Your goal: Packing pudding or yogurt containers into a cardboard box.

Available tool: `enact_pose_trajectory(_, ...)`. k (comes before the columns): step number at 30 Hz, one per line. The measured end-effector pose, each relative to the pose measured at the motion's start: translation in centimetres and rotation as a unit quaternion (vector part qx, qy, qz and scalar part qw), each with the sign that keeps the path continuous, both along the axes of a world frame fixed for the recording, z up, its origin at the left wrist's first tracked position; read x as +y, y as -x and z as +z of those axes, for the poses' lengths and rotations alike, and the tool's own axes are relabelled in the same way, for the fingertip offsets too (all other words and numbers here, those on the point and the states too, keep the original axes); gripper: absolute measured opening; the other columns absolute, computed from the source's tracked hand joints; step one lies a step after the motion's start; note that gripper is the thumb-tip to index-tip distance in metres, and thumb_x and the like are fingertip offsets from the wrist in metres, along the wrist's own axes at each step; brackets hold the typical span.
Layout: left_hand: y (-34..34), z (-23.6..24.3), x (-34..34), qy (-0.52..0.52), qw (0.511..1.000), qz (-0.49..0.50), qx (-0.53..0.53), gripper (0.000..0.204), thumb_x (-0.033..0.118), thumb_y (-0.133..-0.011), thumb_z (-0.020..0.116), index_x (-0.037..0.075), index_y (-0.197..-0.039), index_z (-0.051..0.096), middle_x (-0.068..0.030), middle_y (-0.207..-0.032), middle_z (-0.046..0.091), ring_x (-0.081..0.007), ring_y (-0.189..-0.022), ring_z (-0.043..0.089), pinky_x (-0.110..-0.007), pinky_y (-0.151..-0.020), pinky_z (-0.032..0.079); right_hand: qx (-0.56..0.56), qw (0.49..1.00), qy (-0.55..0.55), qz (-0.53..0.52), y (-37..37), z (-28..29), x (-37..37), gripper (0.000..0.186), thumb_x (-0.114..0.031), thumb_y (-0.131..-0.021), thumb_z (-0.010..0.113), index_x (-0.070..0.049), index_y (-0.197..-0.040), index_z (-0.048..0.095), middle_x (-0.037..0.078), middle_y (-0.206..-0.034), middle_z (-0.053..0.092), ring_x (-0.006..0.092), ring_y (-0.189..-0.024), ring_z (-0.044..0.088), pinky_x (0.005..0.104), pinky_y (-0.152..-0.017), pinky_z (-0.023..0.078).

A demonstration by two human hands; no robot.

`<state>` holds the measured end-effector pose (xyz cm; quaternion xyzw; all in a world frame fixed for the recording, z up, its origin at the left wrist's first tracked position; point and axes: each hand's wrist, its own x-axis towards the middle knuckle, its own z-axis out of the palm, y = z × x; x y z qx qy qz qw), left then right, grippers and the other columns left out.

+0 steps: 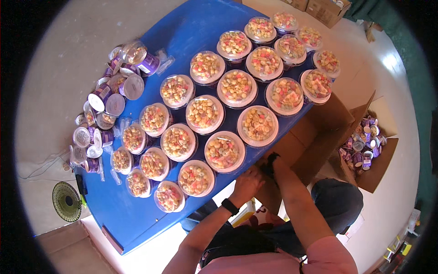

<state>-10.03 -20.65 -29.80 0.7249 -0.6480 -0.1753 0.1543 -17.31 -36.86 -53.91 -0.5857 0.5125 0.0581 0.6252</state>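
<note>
My left hand [247, 184] is just off the near edge of the blue table [182, 34], with its fingers curled at the cardboard box's edge. Whatever lies in those fingers is hidden. My right forearm [292, 187] reaches to the open cardboard box [321, 121] beside the table. Its hand is in shadow past the dark wristband, so its fingers cannot be made out. On the table stand rows of clear-domed cups holding yellow and pink cereal; the nearest to my hands are a cup [224, 152] and another cup [196, 178].
A heap of purple-labelled cups [115, 104] lies along the table's left side, some on their sides. To the right, another open carton [381, 166] holds many small purple packs. A round green fan [66, 201] stands at the lower left. More cartons [326, 11] are at the back.
</note>
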Motion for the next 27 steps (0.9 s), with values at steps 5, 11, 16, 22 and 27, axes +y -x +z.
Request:
enact_pose_trajectory(5, 0.1, 0.0, 0.0, -0.001, 1.0, 0.012, 0.003, 0.023, 0.025, -0.081, 0.064, 0.005, -0.091, 0.063, -0.0127, -0.095, 0.061, -0.0308, -0.099, 0.056, -0.043, -0.085, 0.045, 0.012, 1.0, -0.021, 0.001, 0.9, 1.2, 0.2, 0.047, -0.031, -0.087, 0.063, -0.004, -0.125, 0.055, 0.011, -0.11, 0.062, 0.0207, -0.095, 0.06, 0.0367, -0.079, 0.051)
enact_pose_trajectory(11, 0.3, 1.0, 0.1, -0.049, 0.998, 0.006, 0.04, 0.028, 0.026, -0.087, 0.058, 0.009, -0.109, 0.064, -0.0135, -0.104, 0.061, -0.0328, -0.1, 0.058, -0.05, -0.097, 0.04, 0.028, 0.999, -0.038, -0.009, -0.4, 3.1, -0.8, 0.047, -0.031, -0.087, 0.062, -0.005, -0.126, 0.054, 0.01, -0.109, 0.062, 0.0205, -0.094, 0.06, 0.037, -0.078, 0.051)
enact_pose_trajectory(16, 1.7, 8.8, 0.3, 0.143, 0.986, 0.018, 0.084, 0.031, 0.018, -0.081, 0.066, 0.005, -0.109, 0.061, -0.0122, -0.104, 0.06, -0.0305, -0.096, 0.059, -0.042, -0.083, 0.049, 0.03, 0.998, -0.051, -0.001, -1.1, 4.8, -2.6, 0.047, -0.031, -0.088, 0.062, -0.005, -0.126, 0.053, 0.01, -0.108, 0.062, 0.0203, -0.093, 0.06, 0.0372, -0.078, 0.051)
enact_pose_trajectory(22, -0.7, 18.5, 5.1, 0.333, 0.904, 0.259, -0.073, 0.053, 0.009, -0.06, 0.083, 0.01, -0.109, 0.063, -0.0116, -0.112, 0.054, -0.0318, -0.107, 0.05, -0.044, -0.089, 0.04, 0.006, 0.997, -0.067, 0.042, 1.5, 6.2, -4.6, 0.047, -0.031, -0.088, 0.061, -0.005, -0.127, 0.052, 0.01, -0.107, 0.062, 0.02, -0.092, 0.06, 0.0375, -0.077, 0.051)
enact_pose_trajectory(27, -4.4, 20.3, 8.1, 0.351, 0.841, 0.361, -0.197, 0.069, 0.006, -0.057, 0.085, 0.01, -0.12, 0.057, -0.0167, -0.129, 0.044, -0.0363, -0.122, 0.04, -0.049, -0.101, 0.034, 0.012, 0.997, -0.066, 0.044, 1.8, 6.9, -5.0, 0.048, -0.03, -0.088, 0.061, -0.006, -0.128, 0.052, 0.009, -0.107, 0.062, 0.0199, -0.092, 0.06, 0.0376, -0.076, 0.051)
